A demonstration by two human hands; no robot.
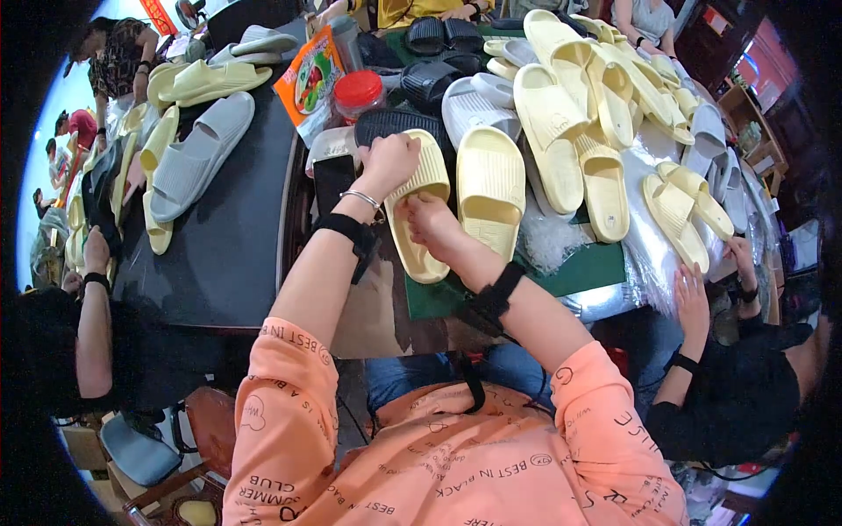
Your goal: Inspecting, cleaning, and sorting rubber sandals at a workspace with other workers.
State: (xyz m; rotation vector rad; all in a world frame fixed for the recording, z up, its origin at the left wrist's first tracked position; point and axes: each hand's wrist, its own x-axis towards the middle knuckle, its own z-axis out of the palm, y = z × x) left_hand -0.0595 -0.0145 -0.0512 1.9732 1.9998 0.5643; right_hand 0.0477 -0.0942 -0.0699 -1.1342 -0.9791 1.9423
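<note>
A pale yellow slide slipper (418, 257) lies in front of me, its toe pointing away. My left hand (391, 165) is closed on the left side of its ribbed strap, near the toe. My right hand (432, 226) is at the strap's rear opening, with fingers curled and closed at its edge; the fingertips are partly hidden. Just to the right, apart from both hands, sits a matching yellow slipper (491, 195). Beside my left wrist lies a dark phone (333, 182). A black slipper (386, 128) is partly covered behind my left hand.
Heaped yellow slippers (550, 131) and a grey slipper (478, 111) crowd the right and back. A red-lidded jar (358, 91) and an orange snack bag (310, 81) stand behind my left hand. Clear plastic wrap (553, 244) lies right. Co-workers' hands (692, 298) work nearby.
</note>
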